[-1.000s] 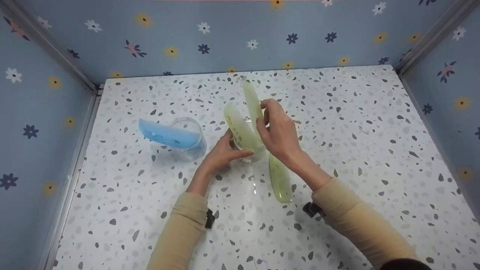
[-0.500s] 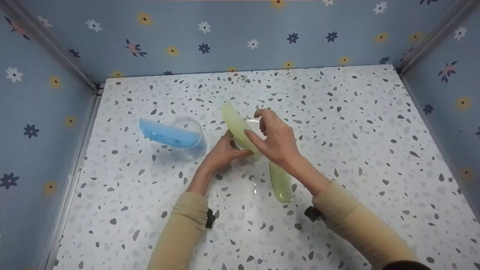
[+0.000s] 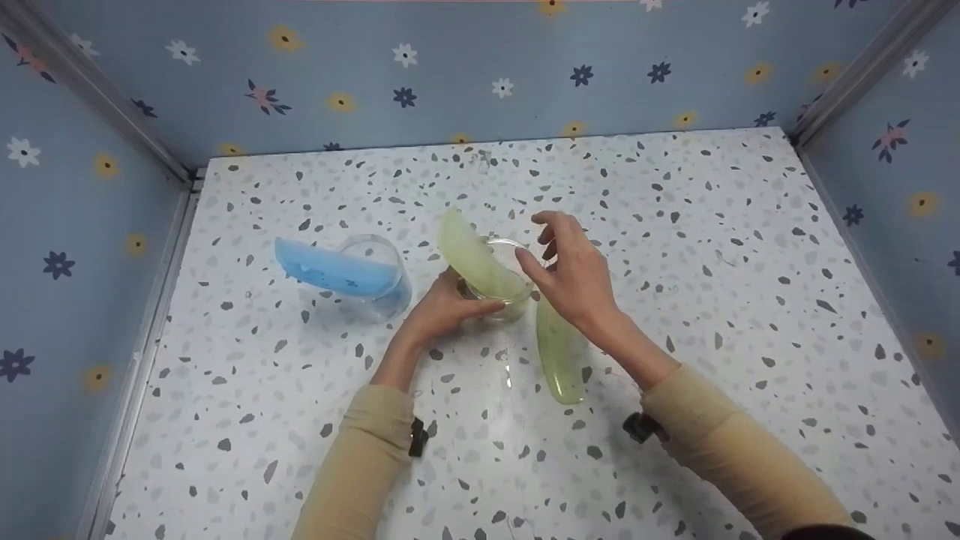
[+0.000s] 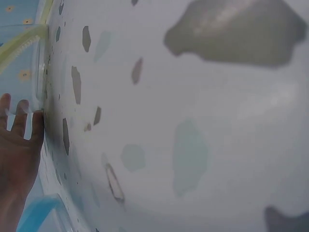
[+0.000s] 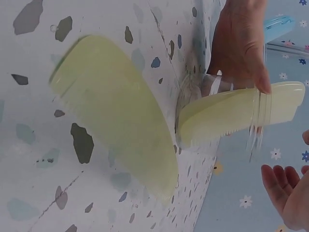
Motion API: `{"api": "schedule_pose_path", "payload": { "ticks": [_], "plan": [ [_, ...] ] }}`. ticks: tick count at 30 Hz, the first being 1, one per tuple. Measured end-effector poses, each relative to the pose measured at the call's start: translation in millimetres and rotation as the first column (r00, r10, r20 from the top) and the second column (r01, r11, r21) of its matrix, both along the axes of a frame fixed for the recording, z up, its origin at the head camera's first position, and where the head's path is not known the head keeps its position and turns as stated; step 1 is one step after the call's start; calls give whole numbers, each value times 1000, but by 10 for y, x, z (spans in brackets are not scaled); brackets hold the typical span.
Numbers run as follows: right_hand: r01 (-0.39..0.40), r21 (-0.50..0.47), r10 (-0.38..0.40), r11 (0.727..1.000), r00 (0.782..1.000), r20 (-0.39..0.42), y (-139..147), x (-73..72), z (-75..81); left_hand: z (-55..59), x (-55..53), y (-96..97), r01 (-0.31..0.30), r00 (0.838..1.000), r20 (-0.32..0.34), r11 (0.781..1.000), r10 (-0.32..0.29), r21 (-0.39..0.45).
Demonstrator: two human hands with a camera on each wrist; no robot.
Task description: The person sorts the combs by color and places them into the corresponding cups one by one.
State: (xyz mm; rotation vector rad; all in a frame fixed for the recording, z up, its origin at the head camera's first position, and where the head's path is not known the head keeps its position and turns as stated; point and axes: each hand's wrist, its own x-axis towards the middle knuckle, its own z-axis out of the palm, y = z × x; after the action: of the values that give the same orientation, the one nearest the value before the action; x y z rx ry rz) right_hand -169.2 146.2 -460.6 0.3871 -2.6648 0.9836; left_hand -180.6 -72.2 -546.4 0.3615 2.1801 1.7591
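Observation:
In the head view, my left hand [image 3: 441,306] grips a clear cup [image 3: 517,309] at its near left side, thumb across the front below the rim. A pale yellow-green comb [image 3: 474,259] leans inside that cup, its upper end sticking out to the left. In the right wrist view its teeth [image 5: 227,132] face down; whether a second comb lies against it I cannot tell. My right hand [image 3: 576,274] hovers just right of the cup, holding nothing, fingers loosely bent. Below it another yellow-green comb [image 3: 559,360] lies on the table.
To the left stands a second clear cup [image 3: 401,296] with a blue comb [image 3: 334,270] leaning out leftward. The speckled white table [image 3: 712,300] is bounded by flower-patterned blue walls [image 3: 480,67] at the back and sides.
A second yellow-green comb, held by my right hand over the cup, has been lowered in and let go. My right hand has then drawn back to the right. My left hand stays put.

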Motion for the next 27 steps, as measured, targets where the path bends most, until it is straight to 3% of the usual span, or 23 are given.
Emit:
{"api": "schedule_pose_path", "payload": {
  "ticks": [13,27],
  "plan": [
    [68,45,-75,997,981,181,209,70,-94,4,5,-24,-13,1000,21,1000,13,-7],
    [73,108,-96,991,970,225,276,136,-180,-18,8,3,-13,1000,29,1000,12,7]
  ]
}}
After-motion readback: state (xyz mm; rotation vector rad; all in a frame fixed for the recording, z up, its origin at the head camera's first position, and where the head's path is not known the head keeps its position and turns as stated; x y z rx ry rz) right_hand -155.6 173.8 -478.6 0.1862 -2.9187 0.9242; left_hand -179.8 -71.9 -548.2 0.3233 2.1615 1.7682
